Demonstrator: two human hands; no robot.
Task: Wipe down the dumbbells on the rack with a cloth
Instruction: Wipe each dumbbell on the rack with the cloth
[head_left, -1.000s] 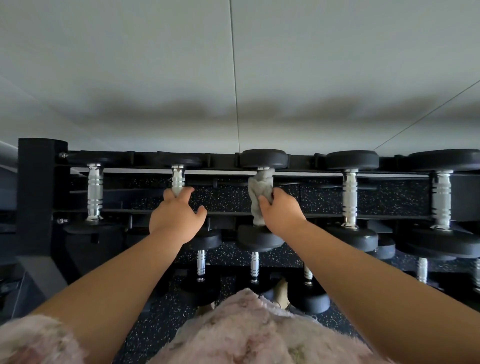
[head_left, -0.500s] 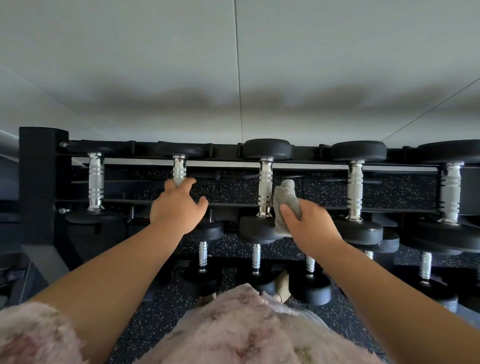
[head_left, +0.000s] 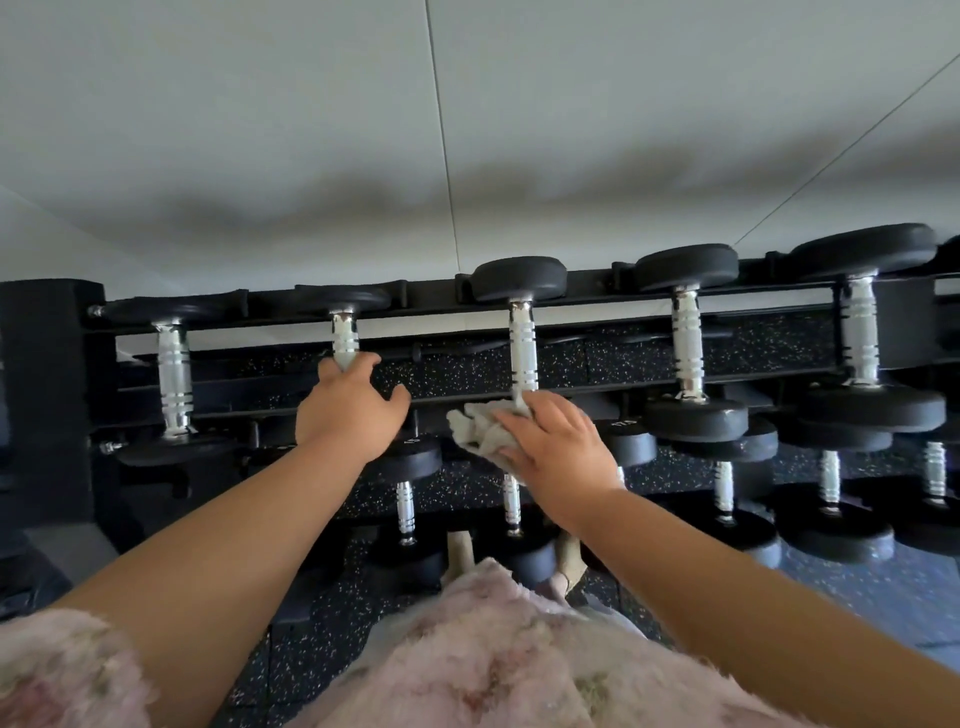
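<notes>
A black rack (head_left: 597, 387) holds a top row of black-headed dumbbells with chrome handles. My left hand (head_left: 350, 410) grips the lower part of the second dumbbell's handle (head_left: 345, 338). My right hand (head_left: 556, 447) presses a crumpled grey cloth (head_left: 480, 431) onto the near head of the middle dumbbell (head_left: 522, 348), at the foot of its chrome handle. That near head is hidden under the cloth and hand.
More dumbbells sit to the right (head_left: 688, 348) and at the far left (head_left: 174, 374) of the top row, with a lower row (head_left: 724, 488) beneath. A white wall (head_left: 467, 130) stands right behind the rack. Speckled rubber flooring (head_left: 306, 649) lies below.
My right hand took the cloth off the middle dumbbell's handle, swung right, then came down onto that dumbbell's near head. My left hand stayed on the second handle.
</notes>
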